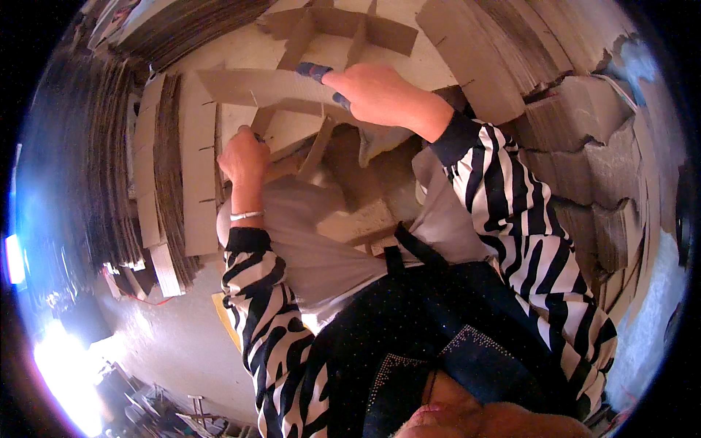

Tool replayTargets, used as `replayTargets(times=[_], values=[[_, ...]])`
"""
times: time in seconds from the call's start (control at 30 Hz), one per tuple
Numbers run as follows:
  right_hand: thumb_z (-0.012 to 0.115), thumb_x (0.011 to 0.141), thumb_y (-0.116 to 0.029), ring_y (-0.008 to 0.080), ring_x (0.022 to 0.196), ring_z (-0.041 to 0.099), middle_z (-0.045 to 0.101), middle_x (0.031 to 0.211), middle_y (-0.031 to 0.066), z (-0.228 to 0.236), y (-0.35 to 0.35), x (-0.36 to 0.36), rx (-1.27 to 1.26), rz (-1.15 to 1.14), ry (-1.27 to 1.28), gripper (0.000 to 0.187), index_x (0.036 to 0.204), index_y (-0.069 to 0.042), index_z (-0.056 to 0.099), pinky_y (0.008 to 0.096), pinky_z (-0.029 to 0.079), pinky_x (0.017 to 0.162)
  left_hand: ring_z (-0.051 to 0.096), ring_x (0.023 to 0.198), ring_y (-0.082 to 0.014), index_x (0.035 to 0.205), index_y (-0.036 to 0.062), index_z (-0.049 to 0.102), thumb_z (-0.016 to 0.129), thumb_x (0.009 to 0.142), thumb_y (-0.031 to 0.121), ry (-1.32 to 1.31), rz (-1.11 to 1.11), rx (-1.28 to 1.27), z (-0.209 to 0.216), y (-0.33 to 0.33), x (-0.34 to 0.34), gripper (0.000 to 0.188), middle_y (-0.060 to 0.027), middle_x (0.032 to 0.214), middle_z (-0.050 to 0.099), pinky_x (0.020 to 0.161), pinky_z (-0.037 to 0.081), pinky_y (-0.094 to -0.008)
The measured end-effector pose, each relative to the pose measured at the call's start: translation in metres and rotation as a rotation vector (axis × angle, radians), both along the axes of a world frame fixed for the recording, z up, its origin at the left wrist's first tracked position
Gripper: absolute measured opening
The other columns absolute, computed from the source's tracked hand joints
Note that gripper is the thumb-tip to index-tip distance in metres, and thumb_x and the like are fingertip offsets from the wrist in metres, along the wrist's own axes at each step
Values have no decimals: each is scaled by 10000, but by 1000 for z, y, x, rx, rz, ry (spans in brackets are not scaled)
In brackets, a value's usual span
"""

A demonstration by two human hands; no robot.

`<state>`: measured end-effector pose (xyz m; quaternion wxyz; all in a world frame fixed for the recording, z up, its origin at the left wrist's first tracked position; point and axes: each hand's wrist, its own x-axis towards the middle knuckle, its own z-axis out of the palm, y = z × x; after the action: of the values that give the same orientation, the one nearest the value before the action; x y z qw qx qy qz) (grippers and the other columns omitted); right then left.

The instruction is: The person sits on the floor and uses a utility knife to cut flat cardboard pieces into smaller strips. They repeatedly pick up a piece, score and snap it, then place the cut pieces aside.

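A long slotted cardboard strip (pixel 244 86) stands on edge in front of me, with shorter cardboard cross pieces (pixel 317 148) meeting it. My right hand (pixel 383 95) is closed at the strip's right part, forefinger and thumb on either side of its upper edge. Dark covers wrap those two fingertips. Lower and to the left, my left hand (pixel 245 155) is curled, seemingly round the near end of a cross piece; its fingertips are largely hidden. Beyond the strip, an assembled cardboard divider (pixel 332 23) with open cells lies on the pale work surface.
Slotted cardboard strips (pixel 200 164) stand stacked on the left, and another stack (pixel 475 58) lies at the far right. Tall piles of cardboard (pixel 80 160) rise along the left side. More layered cardboard (pixel 595 164) is piled at the right. Grey cloth (pixel 292 219) covers my lap.
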<state>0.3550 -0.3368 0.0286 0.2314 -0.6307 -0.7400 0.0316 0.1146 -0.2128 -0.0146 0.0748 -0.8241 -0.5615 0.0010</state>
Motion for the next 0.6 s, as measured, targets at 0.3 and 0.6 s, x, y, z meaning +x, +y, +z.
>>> replayTargets(times=[0.3, 0.6], values=[[566, 775, -47, 393, 747, 614, 622, 753, 185, -9, 12, 2, 11, -9, 33, 300, 1074, -65, 561, 512, 456, 610, 642, 810, -360, 927, 66, 570, 615, 684, 86, -232, -326, -98, 20, -73, 19, 248, -134, 900, 638, 710, 486, -474], [571, 783, -72, 371, 699, 617, 626, 734, 163, -28, 1, 0, -74, 44, -51, 311, 1091, -116, 572, 478, 468, 594, 630, 761, -382, 814, 63, 527, 601, 695, 54, -227, -430, -96, -25, -72, 25, 140, -153, 823, 615, 632, 494, -475]])
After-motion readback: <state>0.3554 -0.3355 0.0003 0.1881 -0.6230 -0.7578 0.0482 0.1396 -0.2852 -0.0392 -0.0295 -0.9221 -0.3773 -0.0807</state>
